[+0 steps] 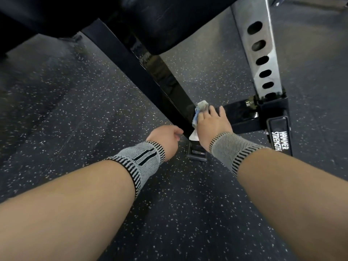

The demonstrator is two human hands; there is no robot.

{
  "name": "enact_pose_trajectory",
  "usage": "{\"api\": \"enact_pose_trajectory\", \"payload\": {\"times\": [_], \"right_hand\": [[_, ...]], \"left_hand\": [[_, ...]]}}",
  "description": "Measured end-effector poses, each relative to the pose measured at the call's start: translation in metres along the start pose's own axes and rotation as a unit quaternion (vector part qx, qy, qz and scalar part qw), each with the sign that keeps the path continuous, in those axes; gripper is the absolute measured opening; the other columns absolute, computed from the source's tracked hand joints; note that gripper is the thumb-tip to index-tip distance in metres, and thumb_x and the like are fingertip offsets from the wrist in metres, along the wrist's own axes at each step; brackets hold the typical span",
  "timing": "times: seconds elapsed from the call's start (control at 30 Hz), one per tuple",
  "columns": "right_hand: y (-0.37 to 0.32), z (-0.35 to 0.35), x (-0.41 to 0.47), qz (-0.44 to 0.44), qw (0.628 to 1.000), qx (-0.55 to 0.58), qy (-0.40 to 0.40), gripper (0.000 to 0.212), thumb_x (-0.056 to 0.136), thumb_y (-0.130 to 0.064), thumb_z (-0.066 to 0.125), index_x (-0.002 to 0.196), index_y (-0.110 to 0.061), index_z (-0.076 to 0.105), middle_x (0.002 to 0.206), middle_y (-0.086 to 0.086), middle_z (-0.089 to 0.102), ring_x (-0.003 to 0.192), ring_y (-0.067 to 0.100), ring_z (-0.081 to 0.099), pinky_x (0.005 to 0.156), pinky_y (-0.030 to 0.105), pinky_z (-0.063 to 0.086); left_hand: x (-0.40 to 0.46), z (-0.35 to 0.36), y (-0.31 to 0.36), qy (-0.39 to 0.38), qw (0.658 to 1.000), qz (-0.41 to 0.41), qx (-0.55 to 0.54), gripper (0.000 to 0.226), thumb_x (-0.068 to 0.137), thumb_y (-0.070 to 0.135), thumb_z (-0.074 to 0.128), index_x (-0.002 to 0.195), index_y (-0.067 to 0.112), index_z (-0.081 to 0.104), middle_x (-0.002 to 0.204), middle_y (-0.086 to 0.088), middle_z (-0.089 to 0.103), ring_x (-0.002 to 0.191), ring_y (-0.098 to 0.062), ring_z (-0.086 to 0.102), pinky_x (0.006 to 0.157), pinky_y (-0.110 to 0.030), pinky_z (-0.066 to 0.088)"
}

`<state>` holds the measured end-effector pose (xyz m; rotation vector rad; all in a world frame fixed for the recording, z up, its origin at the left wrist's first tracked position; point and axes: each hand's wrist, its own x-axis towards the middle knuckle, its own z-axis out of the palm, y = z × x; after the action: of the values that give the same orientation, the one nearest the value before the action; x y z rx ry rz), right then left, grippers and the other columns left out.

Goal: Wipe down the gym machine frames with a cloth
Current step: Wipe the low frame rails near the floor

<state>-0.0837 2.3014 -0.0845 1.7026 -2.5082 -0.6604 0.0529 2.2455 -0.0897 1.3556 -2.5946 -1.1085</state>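
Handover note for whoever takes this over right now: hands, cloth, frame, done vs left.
Right hand: fingers spread, pressing the cloth onto the black base frame, where the diagonal black beam meets it.
Left hand: loosely curled, holding nothing, beside the foot of the diagonal beam.
The grey perforated upright rises from the base frame's far end, near the Hammer Strength end cap.
Done: cannot tell from this view which surfaces are already wiped.
Left: probably the rest of the base frame, the beam and the upright.
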Motion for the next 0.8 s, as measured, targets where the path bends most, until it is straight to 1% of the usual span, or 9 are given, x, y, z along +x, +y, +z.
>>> {"api": "enact_pose_trajectory", "payload": {"times": [0.1,0.2,0.27,0.33,0.43,0.57,0.67,0.73,0.8], "right_hand": [[-0.001,-0.013,-0.025,-0.057,0.998,-0.007,0.023,0.030,0.096,-0.026,0.040,0.119,-0.021,0.059,0.129,0.002,0.056,0.129,0.024,0.039,0.117,0.049,0.010],[-0.011,-0.011,-0.059,-0.130,0.990,0.037,0.030,0.019,0.096,-0.033,0.041,0.088,-0.021,0.052,0.102,-0.002,0.062,0.099,0.020,0.056,0.102,0.042,0.034],[-0.012,0.001,-0.074,-0.136,0.985,0.104,-0.009,0.017,0.096,-0.031,0.041,0.097,-0.018,0.052,0.099,-0.003,0.057,0.089,0.021,0.057,0.078,0.034,0.041],[-0.011,0.010,-0.076,-0.112,0.980,0.160,-0.025,0.020,0.094,-0.023,0.046,0.112,-0.018,0.053,0.101,-0.002,0.052,0.094,0.023,0.059,0.072,0.033,0.042],[-0.014,0.021,-0.080,-0.072,0.963,0.260,-0.018,0.030,0.095,-0.022,0.044,0.124,-0.026,0.051,0.109,0.001,0.057,0.099,0.024,0.060,0.080,0.034,0.048],[-0.027,0.036,-0.107,0.014,0.910,0.414,-0.026,0.046,0.092,-0.015,0.048,0.135,-0.032,0.051,0.116,0.000,0.065,0.104,0.022,0.061,0.092,0.034,0.049],[-0.030,0.027,-0.142,0.066,0.859,0.506,-0.045,0.055,0.087,-0.008,0.051,0.137,-0.030,0.050,0.122,-0.001,0.064,0.109,0.020,0.059,0.096,0.031,0.045],[-0.026,0.004,-0.172,0.082,0.830,0.546,-0.077,0.057,0.087,-0.010,0.053,0.140,-0.029,0.045,0.128,-0.003,0.060,0.114,0.016,0.057,0.101,0.027,0.042],[-0.018,-0.024,-0.201,0.083,0.814,0.563,-0.114,0.055,0.088,-0.018,0.055,0.141,-0.027,0.044,0.131,-0.005,0.058,0.117,0.015,0.055,0.103,0.027,0.040]], "left_hand": [[-0.005,0.002,0.011,0.001,1.000,0.026,0.016,0.045,0.093,0.003,0.045,0.130,0.025,0.056,0.110,0.010,0.066,0.085,-0.009,0.059,0.082,-0.025,0.050],[-0.009,0.005,0.016,-0.001,0.999,0.036,0.020,0.037,0.097,0.012,0.044,0.129,0.026,0.058,0.117,0.007,0.066,0.092,-0.014,0.062,0.082,-0.027,0.050],[-0.011,0.007,0.016,0.001,1.000,0.028,0.013,0.035,0.099,0.016,0.044,0.129,0.026,0.058,0.120,0.007,0.066,0.096,-0.016,0.063,0.084,-0.027,0.050],[-0.015,0.011,0.015,-0.003,1.000,0.021,0.010,0.034,0.098,0.017,0.045,0.128,0.025,0.059,0.122,0.005,0.065,0.099,-0.017,0.063,0.086,-0.028,0.049],[-0.021,0.023,0.013,-0.009,1.000,-0.017,-0.015,0.032,0.097,0.021,0.047,0.126,0.020,0.061,0.123,0.000,0.064,0.105,-0.018,0.061,0.091,-0.027,0.046],[-0.043,0.044,0.013,-0.008,0.982,-0.146,-0.115,0.034,0.097,0.032,0.047,0.121,0.012,0.063,0.123,-0.009,0.063,0.108,-0.025,0.059,0.085,-0.023,0.040],[-0.081,0.050,0.026,-0.029,0.911,-0.275,-0.305,0.028,0.093,0.038,0.056,0.093,0.013,0.067,0.104,-0.013,0.067,0.100,-0.030,0.064,0.091,-0.044,0.053],[-0.111,0.042,0.044,-0.016,0.854,-0.342,-0.392,0.021,0.091,0.032,0.061,0.097,0.013,0.068,0.101,-0.011,0.069,0.098,-0.028,0.066,0.083,-0.048,0.058],[-0.141,0.029,0.065,-0.009,0.839,-0.360,-0.408,0.022,0.093,0.022,0.060,0.111,0.012,0.066,0.096,-0.007,0.069,0.089,-0.022,0.067,0.078,-0.041,0.059]]}}
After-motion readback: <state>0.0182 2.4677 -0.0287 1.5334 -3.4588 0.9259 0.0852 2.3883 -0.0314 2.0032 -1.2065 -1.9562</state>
